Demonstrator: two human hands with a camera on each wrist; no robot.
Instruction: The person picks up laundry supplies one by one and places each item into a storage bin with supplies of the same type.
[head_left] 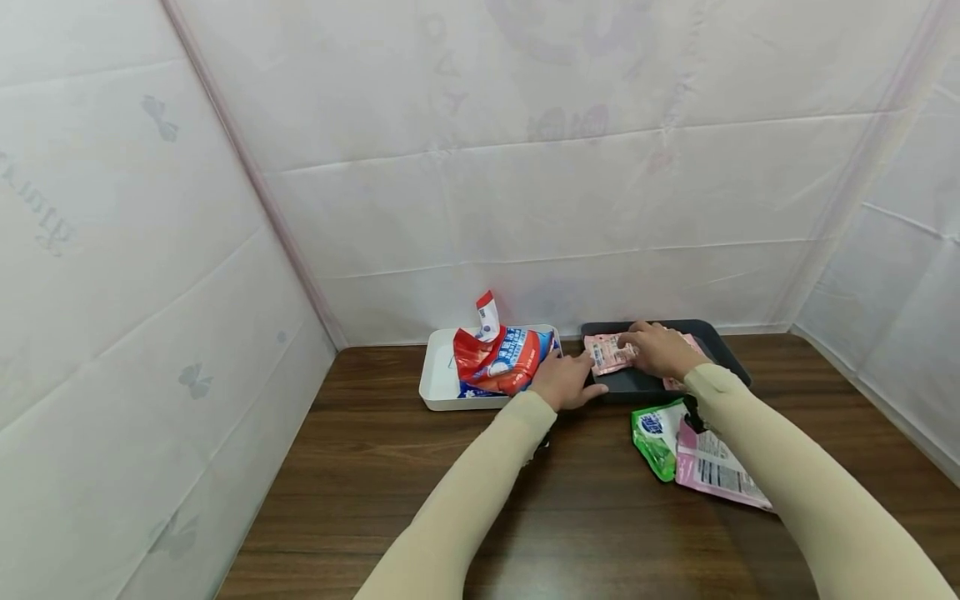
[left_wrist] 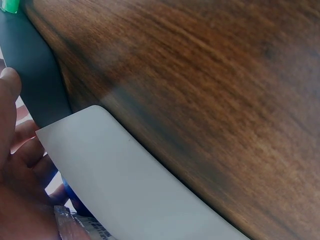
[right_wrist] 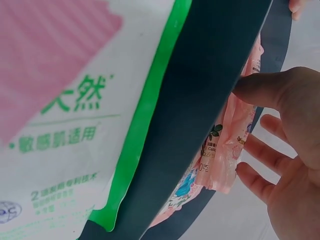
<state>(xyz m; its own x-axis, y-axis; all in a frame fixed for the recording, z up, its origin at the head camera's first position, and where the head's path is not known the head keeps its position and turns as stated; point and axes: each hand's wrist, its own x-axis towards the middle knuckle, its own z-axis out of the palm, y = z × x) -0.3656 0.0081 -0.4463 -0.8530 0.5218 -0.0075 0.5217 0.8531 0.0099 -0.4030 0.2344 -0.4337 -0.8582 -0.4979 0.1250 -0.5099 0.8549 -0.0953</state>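
Right hand (head_left: 663, 350) over the black rectangular tray (head_left: 729, 360); thumb and fingers pinch a pale-pink printed plastic packet (head_left: 606, 353) lying in it. Left hand (head_left: 562, 382) at the right edge of the white rectangular tray (head_left: 435, 379), fingers loose, apparently gripping nothing. White tray bears a red-and-blue plastic bag (head_left: 513, 360). Work looks partway along: both trays loaded; a green-and-white pouch (head_left: 660, 440) and a pink pouch (head_left: 716, 471), partly overlapping it, lie outside them on the dark wooden bench (head_left: 585, 508), seemingly left over.
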